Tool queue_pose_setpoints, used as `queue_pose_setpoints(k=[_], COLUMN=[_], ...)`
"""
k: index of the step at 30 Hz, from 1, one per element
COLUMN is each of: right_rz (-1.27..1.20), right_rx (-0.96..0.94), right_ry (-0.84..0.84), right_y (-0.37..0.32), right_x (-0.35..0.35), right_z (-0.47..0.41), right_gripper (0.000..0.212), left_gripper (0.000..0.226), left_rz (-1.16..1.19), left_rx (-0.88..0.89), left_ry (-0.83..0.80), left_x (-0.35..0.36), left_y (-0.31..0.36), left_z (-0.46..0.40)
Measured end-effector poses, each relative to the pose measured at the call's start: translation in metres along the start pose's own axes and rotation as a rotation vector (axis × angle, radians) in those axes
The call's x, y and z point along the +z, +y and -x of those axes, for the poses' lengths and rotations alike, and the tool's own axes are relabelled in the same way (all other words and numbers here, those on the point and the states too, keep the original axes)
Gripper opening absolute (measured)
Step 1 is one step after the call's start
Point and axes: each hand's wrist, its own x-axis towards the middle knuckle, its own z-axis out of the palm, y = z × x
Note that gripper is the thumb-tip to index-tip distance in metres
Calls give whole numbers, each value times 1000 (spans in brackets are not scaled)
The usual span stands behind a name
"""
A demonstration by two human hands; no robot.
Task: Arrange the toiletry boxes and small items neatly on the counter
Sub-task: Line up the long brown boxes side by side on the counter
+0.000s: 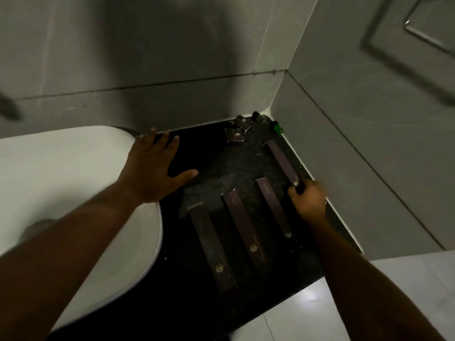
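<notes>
Gold hexagon logos mark four long boxes (251,232); lettering blurred, unreadable

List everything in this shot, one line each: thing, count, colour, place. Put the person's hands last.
long boxes: four, dark purple-brown with gold logos, lying roughly parallel across the counter, the fourth nearest the right wall
small square boxes: two, dark with gold logos, loosely piled at the back corner
small green item: one, at the back by the right wall; too small to identify
counter: one, black speckled stone
basin: one, white, left of the counter
wall tiles: grey, behind and to the right
left hand: open, fingers spread, flat over the basin edge and counter
right hand: blurred, at the near end of the fourth long box
</notes>
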Motion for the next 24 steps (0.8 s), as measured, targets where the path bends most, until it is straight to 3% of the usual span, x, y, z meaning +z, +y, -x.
queue_pose_setpoints(k=[9, 14, 18, 24], right_rz=[-9, -52, 73, 26], right_rx=[80, 53, -180, -178], right_ry=[66, 259, 162, 54], right_y=[51, 35, 34, 39], right_x=[-14, -20, 3, 13], right_z=[70, 107, 143, 140], right_gripper=[58, 68, 72, 53], left_gripper=[105, 106, 108, 108], left_rz=[14, 5, 17, 19], left_rx=[16, 8, 10, 1], left_ry=[13, -7, -3, -12], left_x=[-1, -2, -5, -2], left_y=[0, 0, 2, 0], left_z=[3, 2, 4, 4])
